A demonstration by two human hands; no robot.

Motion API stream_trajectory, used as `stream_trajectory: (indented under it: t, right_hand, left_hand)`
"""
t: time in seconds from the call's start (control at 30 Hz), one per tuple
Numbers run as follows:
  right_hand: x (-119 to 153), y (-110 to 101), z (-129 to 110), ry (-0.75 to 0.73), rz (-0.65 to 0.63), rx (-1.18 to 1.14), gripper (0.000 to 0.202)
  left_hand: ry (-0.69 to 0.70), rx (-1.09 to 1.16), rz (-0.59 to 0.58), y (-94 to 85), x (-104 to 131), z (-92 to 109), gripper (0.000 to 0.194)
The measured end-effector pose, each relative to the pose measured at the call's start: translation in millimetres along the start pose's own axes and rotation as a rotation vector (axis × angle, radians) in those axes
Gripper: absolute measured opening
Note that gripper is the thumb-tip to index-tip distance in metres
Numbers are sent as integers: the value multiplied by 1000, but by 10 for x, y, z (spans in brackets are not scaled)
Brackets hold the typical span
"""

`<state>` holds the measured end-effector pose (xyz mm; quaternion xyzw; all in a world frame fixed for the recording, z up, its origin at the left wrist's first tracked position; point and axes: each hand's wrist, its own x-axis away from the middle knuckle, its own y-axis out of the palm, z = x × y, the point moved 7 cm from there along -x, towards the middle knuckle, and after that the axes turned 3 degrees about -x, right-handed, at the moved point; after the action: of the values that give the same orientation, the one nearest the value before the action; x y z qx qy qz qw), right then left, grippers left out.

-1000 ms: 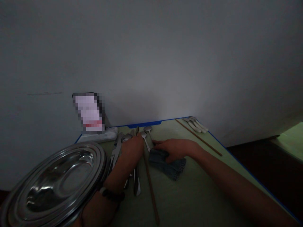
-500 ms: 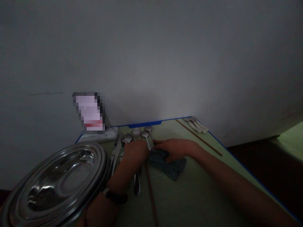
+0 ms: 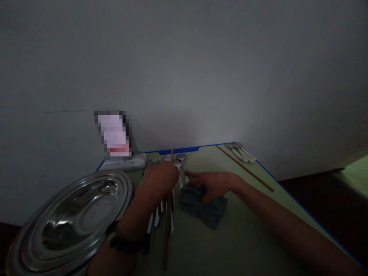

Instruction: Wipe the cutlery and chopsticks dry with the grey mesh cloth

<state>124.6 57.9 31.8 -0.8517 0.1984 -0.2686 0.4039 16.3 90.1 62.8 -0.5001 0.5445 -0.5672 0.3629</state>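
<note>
My left hand (image 3: 161,178) is closed around a brown wooden chopstick (image 3: 167,237), above a row of metal cutlery. The chopstick's tip shows past my knuckles, and its long end points toward me. My right hand (image 3: 214,184) grips a folded dark blue-grey cloth (image 3: 199,207), its thumb on the near side and its index finger stretched toward the spoons. Silver spoons (image 3: 178,164) lie between my hands, their bowls toward the wall. Cutlery handles (image 3: 157,218) stick out below my left hand, which hides much of the row.
Stacked steel plates (image 3: 94,211) stand at the left. Behind them a phone (image 3: 115,134), blurred out, leans on the wall above a whitish block (image 3: 126,162). Another chopstick (image 3: 247,168) and several white-handled forks (image 3: 241,153) lie far right, near the table's blue edge (image 3: 290,197).
My left hand has shifted the chopstick leftward, so its near end swings left across the cutlery. The cloth has moved slightly nearer with my right hand. The view has shifted a little.
</note>
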Motion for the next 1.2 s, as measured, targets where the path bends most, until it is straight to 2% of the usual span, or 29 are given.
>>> stream_trajectory:
  t: [0.17,0.23,0.4,0.53,0.57,0.7,0.77,0.9,1.0,1.2]
  right_hand:
    - [-105,107,-137,-148,7,-81,67]
    - [-104,92,-145,-154,41,-66,68]
    - [8,-104,38,63,198,16,69]
    - [144,-354,164,219,457,119,48]
    - [158,-374,171,233,485,128,45]
    - [93,-238,145,237,367,198,62]
    - [60,-186,148,267,337,270,63]
    - [45,-208,202,334,351,338,42]
    - [67,-273,234,318,346,338,28]
    - [163,-339,243,360,312,293,22]
  left_hand:
    - [55,-24,31,-95,37,-30,32]
    - [91,-26,38,-99,47,-14,30]
    - [106,1,105,-146,42,-25,30]
    - [95,54,160,-201,33,-43,32]
    - [100,66,169,-209,34,-39,32]
    - [111,122,195,-229,39,-30,34]
    - [119,153,200,-237,44,-28,35]
    - [200,213,166,-272,112,22,31]
    - [297,276,128,-319,205,86,29]
    - [367,402,82,-391,272,73,29]
